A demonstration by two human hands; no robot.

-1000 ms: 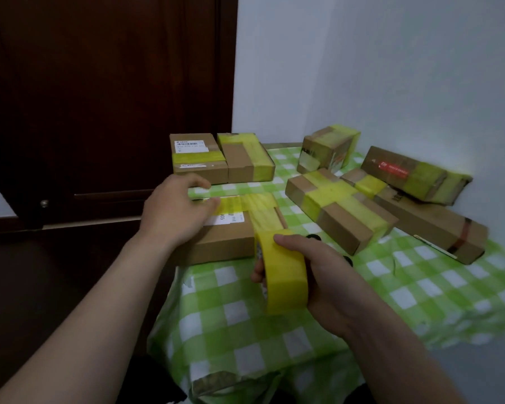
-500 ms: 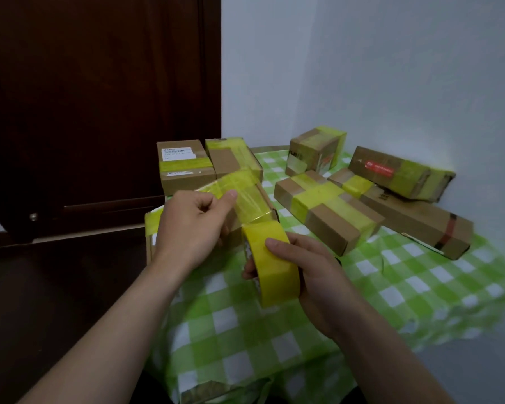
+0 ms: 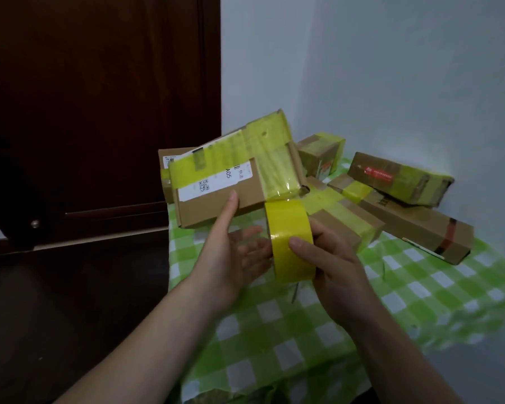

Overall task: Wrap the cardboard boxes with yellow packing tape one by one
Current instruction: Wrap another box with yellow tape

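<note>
The tilted box (image 3: 216,199), at 11 o'clock from the tape roll (image 3: 292,228), already wears crossed yellow bands and looks nearly done, left hand (image 3: 231,258) steadying it with straight fingers, right hand (image 3: 336,266) curled round the roll; the other boxes (image 3: 400,179) at 2 o'clock seem wrapped.

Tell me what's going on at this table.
A person is partway through taping a cardboard box. The right hand grips a roll of yellow tape, and a strip runs from the roll up onto the box's end. The box is raised off the green checked tablecloth and tilted, with the left hand open and touching its near side. It already carries yellow bands. Several other boxes lie behind on the cloth, showing yellow tape too.
</note>
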